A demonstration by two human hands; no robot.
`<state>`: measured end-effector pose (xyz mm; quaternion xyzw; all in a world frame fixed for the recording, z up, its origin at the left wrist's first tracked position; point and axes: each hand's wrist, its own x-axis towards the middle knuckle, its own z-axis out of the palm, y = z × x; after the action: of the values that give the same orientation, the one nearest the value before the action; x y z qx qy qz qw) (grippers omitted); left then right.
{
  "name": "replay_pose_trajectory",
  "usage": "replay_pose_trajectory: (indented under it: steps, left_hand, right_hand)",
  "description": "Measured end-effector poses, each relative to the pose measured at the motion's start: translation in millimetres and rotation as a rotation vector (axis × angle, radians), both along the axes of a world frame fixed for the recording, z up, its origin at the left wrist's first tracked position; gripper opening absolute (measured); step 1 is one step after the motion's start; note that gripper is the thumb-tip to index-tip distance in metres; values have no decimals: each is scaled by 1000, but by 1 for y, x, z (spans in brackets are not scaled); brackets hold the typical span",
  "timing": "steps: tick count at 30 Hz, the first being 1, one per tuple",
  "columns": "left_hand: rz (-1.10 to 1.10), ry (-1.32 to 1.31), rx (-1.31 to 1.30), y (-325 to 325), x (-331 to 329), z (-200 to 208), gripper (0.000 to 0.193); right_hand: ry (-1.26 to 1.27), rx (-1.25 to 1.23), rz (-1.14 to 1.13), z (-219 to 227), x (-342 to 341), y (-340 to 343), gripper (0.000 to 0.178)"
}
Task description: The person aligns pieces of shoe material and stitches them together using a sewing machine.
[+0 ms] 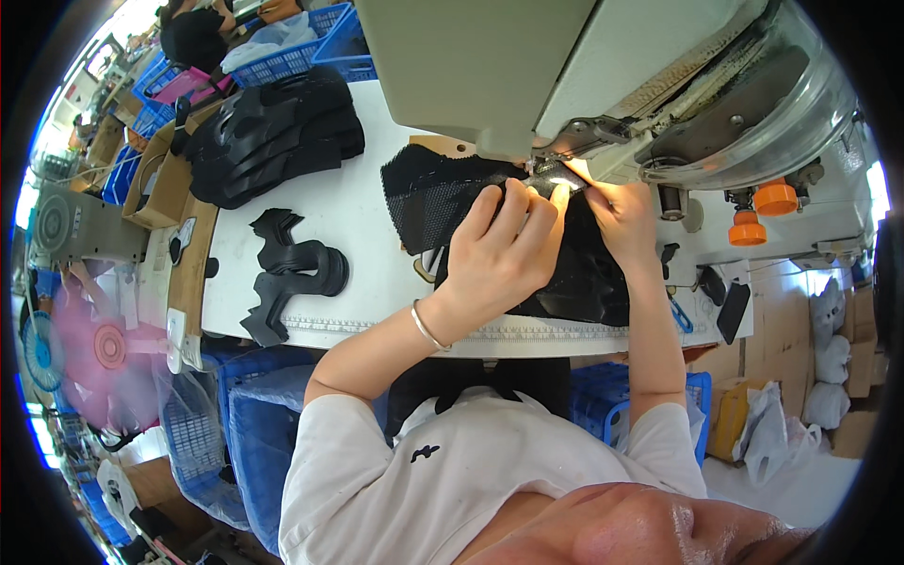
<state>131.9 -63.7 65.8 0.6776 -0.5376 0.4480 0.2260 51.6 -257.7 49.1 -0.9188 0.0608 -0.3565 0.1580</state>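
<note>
A black mesh shoe-upper piece [424, 202] lies under the lit needle area of a sewing machine [471, 75]. On its far edge, close to the needle, my left hand [504, 240] has its fingers curled and pinching the material. My right hand [623, 221] grips the same piece from the right side, thumb and fingertips near the presser foot. The lower part of the piece [584, 282] drapes in dark folds between my wrists toward the table's front edge. The exact stitching spot is partly hidden by my fingertips.
Stacked black cut pieces [273, 132] lie at the far left of the white table [235, 273], with smaller curved black pieces [297, 268] nearer. A phone [733, 313] and blue snips [680, 315] rest at right. Orange knobs [747, 229] hang from the machine. Blue crates [259, 414] stand below.
</note>
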Motion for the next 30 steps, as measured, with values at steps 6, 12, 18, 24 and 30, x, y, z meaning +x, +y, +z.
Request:
replay_pose_trajectory:
  steps: [6,12,18,24,30]
  left_hand:
    - [60,-92,-41,-5,-2,1,27]
    - [42,-85,-24,-1,1,6,23]
    - [-180,65,3,17,24,10,26]
    - [-402,254,30,26,55,18,25]
    - [-432,374,-31,20,61,18,18]
  right_hand:
    - [16,-24,-33,-5,-5,-4,29]
    - [19,-269,-37,13,-13,13,37]
    - [36,-393,-73,40,-25,65,53]
    - [132,-448,-235,46,-22,86,50]
    - [65,-449,-171,49,-11,64,46]
